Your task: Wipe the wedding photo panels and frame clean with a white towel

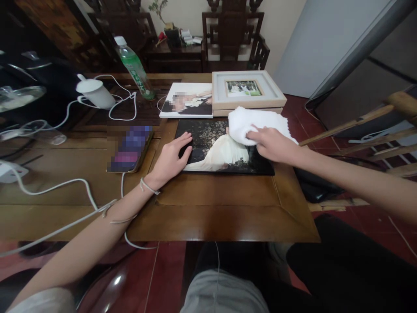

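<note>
Polished wooden table (215, 217) over red floor tiles (169, 269), with carved wooden chairs (233, 30) and a potted plant (172, 34) beyond. Flat on the tabletop near its right end, just in front of stacked light-wood photo frames (244, 89): dark photo panel (224, 152), printed with a pale gown. At its left edge, left hand (171, 158), palm down, fingers extended and thumb apart, gripping nothing. Over its upper right part, right hand (275, 145), fingers curled in around a bunched white towel (241, 126).

Likeliest trouble, in judgement: sliding or twisting of the panel under an uneven push, with only a flat hand at one edge for restraint. Also possible: scratches on the printed face from grit caught in the towel, or finger marks along the left edge. With a long forward stroke, some risk of bumping the frames; contact between towel and frames impossible to tell from this angle.

Behind and just left of the frames, white-edged photo panel (187, 100), leaving little room at the back. Near the left hand, smartphone (133, 150), with a white charging cord (122, 184) running toward the left forearm: a possible snag, and cause enough for a dragged phone. Farther left, well apart from the work, green-tinted bottle (133, 67), lidded white mug (96, 93) and clear cup (45, 134), all among loose cables.
</note>
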`<state>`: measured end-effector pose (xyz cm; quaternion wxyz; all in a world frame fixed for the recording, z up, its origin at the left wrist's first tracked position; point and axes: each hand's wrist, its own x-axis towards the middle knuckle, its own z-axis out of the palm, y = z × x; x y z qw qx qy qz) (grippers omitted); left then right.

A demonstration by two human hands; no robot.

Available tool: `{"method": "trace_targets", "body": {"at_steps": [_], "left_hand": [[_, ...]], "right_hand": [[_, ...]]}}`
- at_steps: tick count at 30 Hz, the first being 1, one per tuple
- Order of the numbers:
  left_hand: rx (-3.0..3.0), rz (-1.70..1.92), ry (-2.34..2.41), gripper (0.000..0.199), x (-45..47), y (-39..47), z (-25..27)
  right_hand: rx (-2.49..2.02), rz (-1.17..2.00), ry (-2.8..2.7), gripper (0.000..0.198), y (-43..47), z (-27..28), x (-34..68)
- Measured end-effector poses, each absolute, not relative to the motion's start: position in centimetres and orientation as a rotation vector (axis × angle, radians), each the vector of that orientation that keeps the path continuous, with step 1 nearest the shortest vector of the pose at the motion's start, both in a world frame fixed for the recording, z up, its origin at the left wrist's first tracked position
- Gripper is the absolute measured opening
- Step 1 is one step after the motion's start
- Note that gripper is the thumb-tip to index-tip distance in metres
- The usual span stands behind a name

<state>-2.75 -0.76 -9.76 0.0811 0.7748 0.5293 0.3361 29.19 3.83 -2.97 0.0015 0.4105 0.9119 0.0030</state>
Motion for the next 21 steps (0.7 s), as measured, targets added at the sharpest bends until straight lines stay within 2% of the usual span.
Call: {"method": "trace_targets", "body": {"at_steps": [3, 10, 15, 21], "left_hand": [[2.311, 0.994, 1.592, 0.041, -2.8, -0.7, -9.8], [2.332, 0.986, 1.573, 0.042, -3.0, -0.6, -9.8], [2.349, 0.997, 1.561, 0.042, -3.1, -0.6, -9.8], [2.346, 0.981, 1.56, 0.043, -3.1, -0.6, -9.7]], "right_hand": [[1.17, 0.085, 2.967, 0.049, -0.2, -4.5, 30.3], [0.888, -0.114, 3.299, 0.049, -6.6, -5.7, 31.1], [0.818, 0.014, 3.118, 0.049, -4.4, -4.2, 30.5], [1.16, -0.078, 2.873, 0.045, 1.9, -2.5, 30.2]]}}
